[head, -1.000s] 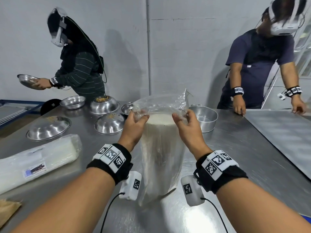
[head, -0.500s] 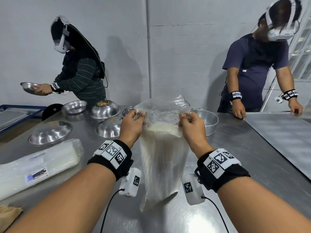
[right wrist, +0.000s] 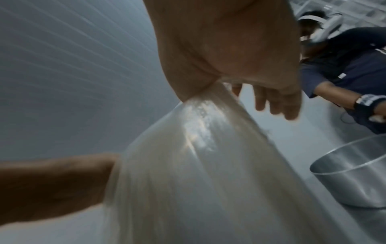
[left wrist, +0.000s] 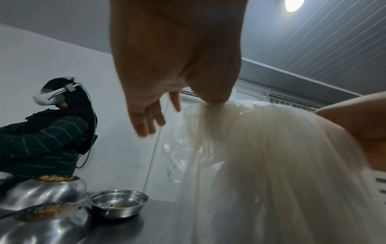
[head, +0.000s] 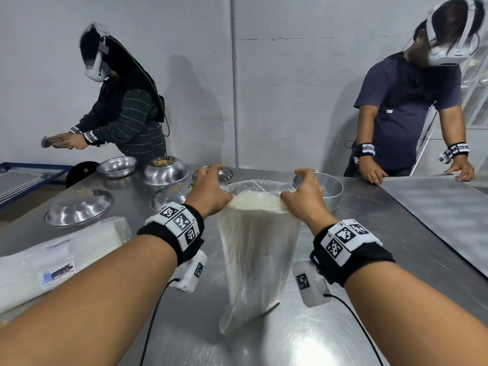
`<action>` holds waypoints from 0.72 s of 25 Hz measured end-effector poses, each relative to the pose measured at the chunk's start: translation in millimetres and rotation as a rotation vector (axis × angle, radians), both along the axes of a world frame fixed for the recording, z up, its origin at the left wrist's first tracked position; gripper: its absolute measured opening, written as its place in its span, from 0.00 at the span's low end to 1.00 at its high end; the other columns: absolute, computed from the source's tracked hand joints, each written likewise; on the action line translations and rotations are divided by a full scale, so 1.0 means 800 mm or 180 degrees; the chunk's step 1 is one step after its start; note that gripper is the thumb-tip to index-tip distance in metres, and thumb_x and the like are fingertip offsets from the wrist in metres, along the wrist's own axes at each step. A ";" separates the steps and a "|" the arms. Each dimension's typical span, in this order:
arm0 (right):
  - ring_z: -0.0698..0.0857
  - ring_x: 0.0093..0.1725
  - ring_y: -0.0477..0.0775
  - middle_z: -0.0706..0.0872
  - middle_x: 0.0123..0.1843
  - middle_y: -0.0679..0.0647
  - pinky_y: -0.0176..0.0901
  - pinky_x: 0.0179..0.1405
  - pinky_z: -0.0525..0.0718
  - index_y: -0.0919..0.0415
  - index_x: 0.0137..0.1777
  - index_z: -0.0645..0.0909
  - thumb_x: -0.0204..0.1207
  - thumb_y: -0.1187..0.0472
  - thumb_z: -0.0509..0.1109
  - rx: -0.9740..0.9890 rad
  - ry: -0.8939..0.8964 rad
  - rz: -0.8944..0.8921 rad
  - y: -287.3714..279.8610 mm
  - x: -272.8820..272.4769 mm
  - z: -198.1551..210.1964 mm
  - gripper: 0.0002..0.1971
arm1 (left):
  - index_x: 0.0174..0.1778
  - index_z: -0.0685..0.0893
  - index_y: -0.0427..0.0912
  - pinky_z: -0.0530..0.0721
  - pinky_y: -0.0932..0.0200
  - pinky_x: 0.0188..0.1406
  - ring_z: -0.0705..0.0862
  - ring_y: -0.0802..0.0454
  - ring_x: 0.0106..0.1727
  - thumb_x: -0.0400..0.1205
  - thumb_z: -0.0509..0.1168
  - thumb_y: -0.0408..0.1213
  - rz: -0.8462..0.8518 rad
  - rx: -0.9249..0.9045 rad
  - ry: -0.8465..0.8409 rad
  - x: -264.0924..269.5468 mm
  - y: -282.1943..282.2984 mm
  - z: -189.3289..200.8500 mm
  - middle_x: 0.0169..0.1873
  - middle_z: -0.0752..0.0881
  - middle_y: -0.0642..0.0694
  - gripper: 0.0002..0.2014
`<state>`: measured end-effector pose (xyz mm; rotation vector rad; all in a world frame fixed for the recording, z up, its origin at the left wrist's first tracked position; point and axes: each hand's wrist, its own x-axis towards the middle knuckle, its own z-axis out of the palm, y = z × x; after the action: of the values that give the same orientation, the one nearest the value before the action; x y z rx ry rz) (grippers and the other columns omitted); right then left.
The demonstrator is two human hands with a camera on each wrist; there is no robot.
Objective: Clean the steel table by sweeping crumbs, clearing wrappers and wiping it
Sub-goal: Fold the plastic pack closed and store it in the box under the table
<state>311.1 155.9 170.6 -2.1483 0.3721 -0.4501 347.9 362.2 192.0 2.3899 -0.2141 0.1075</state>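
Note:
A tall clear plastic bag [head: 256,249] filled with white strands stands upright on the steel table [head: 369,228], its foot resting on the surface. My left hand [head: 211,191] pinches the bag's top left edge between thumb and forefinger, the other fingers spread loose. My right hand [head: 303,192] pinches the top right edge the same way. In the left wrist view the bag [left wrist: 271,165] hangs from the left hand's pinch [left wrist: 213,100]. In the right wrist view the bag [right wrist: 198,165] hangs from the right hand [right wrist: 200,92].
Several steel bowls, some upturned with crumbs [head: 165,171], stand behind the bag, and a steel pot [head: 330,188] at its right. A long wrapped packet [head: 52,257] lies at the left. Two people [head: 406,107] work at the table's far side. A raised steel sheet [head: 449,215] covers the right.
Both hands have lowered and pulled the bag's open top outward and down. The loose plastic above the contents has folded back behind. The person at left now holds the dish with both hands.

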 end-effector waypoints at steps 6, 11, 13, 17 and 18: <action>0.84 0.62 0.48 0.89 0.59 0.44 0.44 0.62 0.81 0.48 0.59 0.86 0.75 0.65 0.65 -0.1072 -0.0070 0.1267 -0.002 -0.003 0.018 0.17 | 0.64 0.85 0.53 0.75 0.60 0.58 0.79 0.55 0.61 0.83 0.66 0.33 -0.0949 0.0783 -0.0074 -0.001 -0.002 0.012 0.63 0.83 0.53 0.16; 0.82 0.40 0.48 0.84 0.36 0.46 0.40 0.38 0.76 0.48 0.40 0.84 0.77 0.31 0.59 -0.1226 0.0895 0.1694 0.001 -0.014 0.027 0.23 | 0.61 0.88 0.50 0.75 0.61 0.51 0.82 0.55 0.53 0.83 0.60 0.29 -0.1172 0.1122 0.0393 0.008 -0.003 0.017 0.48 0.85 0.56 0.18; 0.81 0.39 0.48 0.83 0.35 0.46 0.41 0.39 0.76 0.50 0.37 0.83 0.75 0.28 0.58 -0.1267 0.1095 0.1727 0.001 -0.012 0.030 0.27 | 0.59 0.90 0.49 0.75 0.61 0.49 0.83 0.55 0.52 0.83 0.60 0.29 -0.1206 0.1127 0.0480 0.011 -0.001 0.016 0.47 0.86 0.55 0.17; 0.86 0.53 0.44 0.89 0.53 0.45 0.42 0.56 0.82 0.46 0.59 0.83 0.67 0.26 0.66 -0.0721 0.0720 0.1720 -0.005 -0.006 0.020 0.30 | 0.63 0.87 0.48 0.74 0.61 0.56 0.81 0.55 0.59 0.85 0.59 0.32 -0.0982 0.0348 0.0185 0.012 0.007 -0.001 0.58 0.86 0.52 0.16; 0.86 0.56 0.43 0.88 0.57 0.45 0.43 0.61 0.82 0.44 0.64 0.81 0.64 0.26 0.70 -0.0380 0.0513 0.1722 -0.008 -0.008 0.016 0.32 | 0.65 0.86 0.48 0.74 0.61 0.58 0.80 0.55 0.61 0.86 0.59 0.36 -0.0916 -0.0029 0.0035 0.010 0.009 -0.008 0.61 0.85 0.51 0.15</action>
<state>304.9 149.6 183.3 -2.2932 -0.1578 0.0101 356.1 369.5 185.7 2.3232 -0.5473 -0.0393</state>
